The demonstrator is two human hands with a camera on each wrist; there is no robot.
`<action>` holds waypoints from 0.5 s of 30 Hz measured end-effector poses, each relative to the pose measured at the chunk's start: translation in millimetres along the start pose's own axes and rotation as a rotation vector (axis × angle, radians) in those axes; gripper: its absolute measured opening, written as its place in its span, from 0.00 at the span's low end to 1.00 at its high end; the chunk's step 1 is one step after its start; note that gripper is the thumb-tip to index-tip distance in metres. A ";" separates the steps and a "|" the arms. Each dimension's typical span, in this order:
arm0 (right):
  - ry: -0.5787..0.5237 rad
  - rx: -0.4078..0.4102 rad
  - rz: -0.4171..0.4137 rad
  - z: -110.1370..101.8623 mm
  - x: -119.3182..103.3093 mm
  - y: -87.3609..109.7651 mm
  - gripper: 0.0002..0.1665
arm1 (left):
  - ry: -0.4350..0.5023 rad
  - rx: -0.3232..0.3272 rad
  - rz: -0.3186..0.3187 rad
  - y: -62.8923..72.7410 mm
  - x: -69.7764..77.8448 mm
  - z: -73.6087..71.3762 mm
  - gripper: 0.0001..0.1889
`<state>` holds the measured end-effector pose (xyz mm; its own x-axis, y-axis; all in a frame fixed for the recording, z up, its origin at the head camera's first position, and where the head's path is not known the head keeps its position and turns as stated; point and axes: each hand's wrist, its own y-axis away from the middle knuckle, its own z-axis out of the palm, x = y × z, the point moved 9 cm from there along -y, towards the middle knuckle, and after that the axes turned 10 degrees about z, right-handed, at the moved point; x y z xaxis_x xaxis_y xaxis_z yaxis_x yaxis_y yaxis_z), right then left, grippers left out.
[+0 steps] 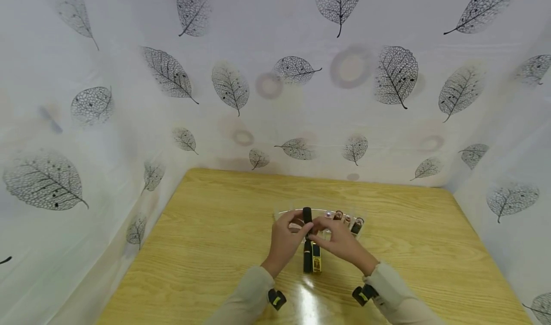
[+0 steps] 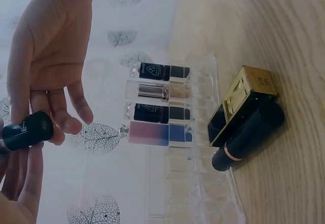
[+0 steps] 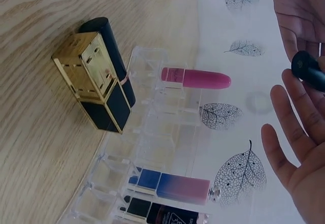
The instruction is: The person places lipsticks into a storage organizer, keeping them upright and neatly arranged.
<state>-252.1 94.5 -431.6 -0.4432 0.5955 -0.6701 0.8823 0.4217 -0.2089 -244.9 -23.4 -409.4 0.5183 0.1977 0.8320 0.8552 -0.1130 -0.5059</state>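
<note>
A black lipstick tube (image 1: 307, 215) is held up between both hands in front of the clear lipstick stand. My left hand (image 1: 286, 238) grips it, thumb and fingers around it. From the other side my right hand (image 1: 342, 239) pinches it with thumb and index finger; its other fingers spread loosely in the right wrist view. Part of the tube (image 2: 28, 131) is covered by fingers. Below the hands, a black lipstick with a thin copper-coloured ring (image 2: 249, 135) lies on the table beside a gold-and-black square lipstick (image 3: 96, 82), their ends toward the stand.
The clear tiered stand (image 3: 109, 170) holds a pink-and-blue tube (image 2: 150, 133), dark-labelled tubes (image 2: 157, 112), a tube with a silvery band (image 2: 152, 91) and a magenta lipstick (image 3: 198, 78). Wood-grained table (image 1: 206, 248) surrounds it; a leaf-print curtain (image 1: 275, 110) hangs behind and at both sides.
</note>
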 end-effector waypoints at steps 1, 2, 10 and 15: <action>-0.002 -0.011 0.008 -0.2 2.0 0.0 0.11 | -0.004 -0.002 0.007 -0.8 0.3 0.0 0.13; -0.008 -0.019 0.014 -1.1 4.0 -0.3 0.11 | -0.008 -0.003 0.013 -1.9 0.7 -0.2 0.13; 0.064 0.092 0.111 -46.1 27.6 -5.2 0.11 | -0.041 0.031 0.050 -16.8 -1.6 -9.4 0.13; 0.199 0.213 0.127 -81.3 55.4 -9.3 0.09 | -0.063 0.039 0.040 -22.6 -12.5 -12.2 0.13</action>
<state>-297.7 179.2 -408.9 -0.3308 0.7655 -0.5519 0.9367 0.1951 -0.2908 -270.6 -35.2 -405.6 0.5496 0.2548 0.7956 0.8322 -0.0840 -0.5480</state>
